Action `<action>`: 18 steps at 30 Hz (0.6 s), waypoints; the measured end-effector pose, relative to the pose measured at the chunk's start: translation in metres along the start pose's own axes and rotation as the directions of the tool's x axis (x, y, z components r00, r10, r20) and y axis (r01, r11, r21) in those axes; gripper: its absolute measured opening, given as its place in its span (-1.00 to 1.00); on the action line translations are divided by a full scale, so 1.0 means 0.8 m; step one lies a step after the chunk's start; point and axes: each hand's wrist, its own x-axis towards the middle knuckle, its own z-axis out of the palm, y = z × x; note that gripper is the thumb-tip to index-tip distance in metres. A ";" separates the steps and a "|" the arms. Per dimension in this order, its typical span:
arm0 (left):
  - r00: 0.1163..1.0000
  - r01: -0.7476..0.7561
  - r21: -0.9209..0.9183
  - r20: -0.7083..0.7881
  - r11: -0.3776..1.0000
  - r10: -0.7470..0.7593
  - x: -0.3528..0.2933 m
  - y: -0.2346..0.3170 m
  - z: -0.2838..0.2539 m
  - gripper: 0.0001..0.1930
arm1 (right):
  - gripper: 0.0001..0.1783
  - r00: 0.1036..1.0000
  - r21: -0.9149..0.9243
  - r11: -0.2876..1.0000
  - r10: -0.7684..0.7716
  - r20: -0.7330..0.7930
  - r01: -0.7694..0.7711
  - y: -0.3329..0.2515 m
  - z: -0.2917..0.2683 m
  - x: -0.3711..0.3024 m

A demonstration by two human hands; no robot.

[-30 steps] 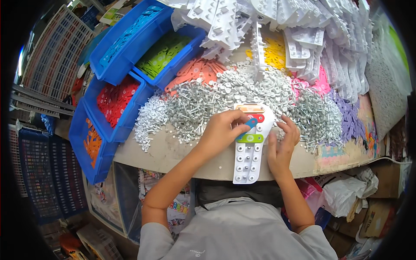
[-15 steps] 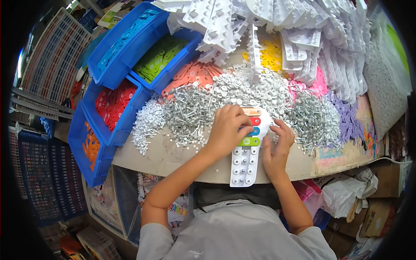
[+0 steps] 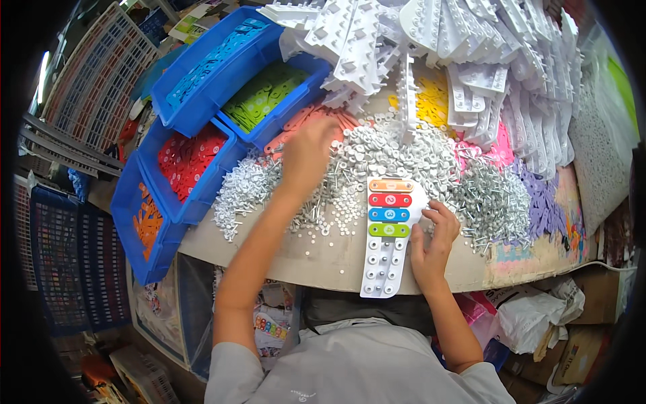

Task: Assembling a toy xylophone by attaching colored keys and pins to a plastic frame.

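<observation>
A long white plastic base (image 3: pixel 380 269) lies on the table in front of me. Across its upper part sit an orange bar (image 3: pixel 391 185), a red bar (image 3: pixel 390 200), a blue bar (image 3: pixel 389 215) and a green bar (image 3: pixel 389 230). Lower down, its round studs and metal pins are uncovered. My right hand (image 3: pixel 436 242) rests against the base's right edge, fingers bent and apart, not wrapped round anything. My left hand (image 3: pixel 309 155) is over the near edge of the salmon-coloured bars (image 3: pixel 346 121); motion blurs its fingers, so any hold is unclear.
Heaps of white caps (image 3: pixel 383 148) and metal screws (image 3: pixel 494 202) spread beyond the base. Blue bins (image 3: pixel 195 219) of coloured bars stand at left. White bases (image 3: pixel 464 34) are piled at the back, near yellow bars (image 3: pixel 431 101); purple bars (image 3: pixel 542 195) lie at right.
My left hand has left the green bar on the base and swung up and left to the salmon-coloured bars. My right hand stays beside the base.
</observation>
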 end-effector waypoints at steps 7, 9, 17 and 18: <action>0.986 -0.028 0.482 0.156 0.876 -0.054 0.056 -0.080 -0.006 -0.82 | -0.73 0.997 -0.027 0.997 -0.067 -0.042 0.066 -0.006 -0.007 0.022; 0.977 -0.053 0.550 0.202 0.834 -0.071 0.060 -0.077 0.004 -0.78 | -0.77 0.991 -0.061 0.992 -0.112 -0.072 0.107 -0.010 -0.014 0.050; 0.968 -0.141 0.617 0.251 0.774 -0.024 0.065 -0.056 0.014 -0.79 | -0.85 0.990 -0.251 0.962 -0.083 0.110 0.109 0.026 -0.003 0.221; 0.969 -0.141 0.617 0.247 0.774 -0.020 0.063 -0.057 0.017 -0.79 | -0.85 0.990 -0.251 0.961 -0.088 0.106 0.113 0.033 0.002 0.239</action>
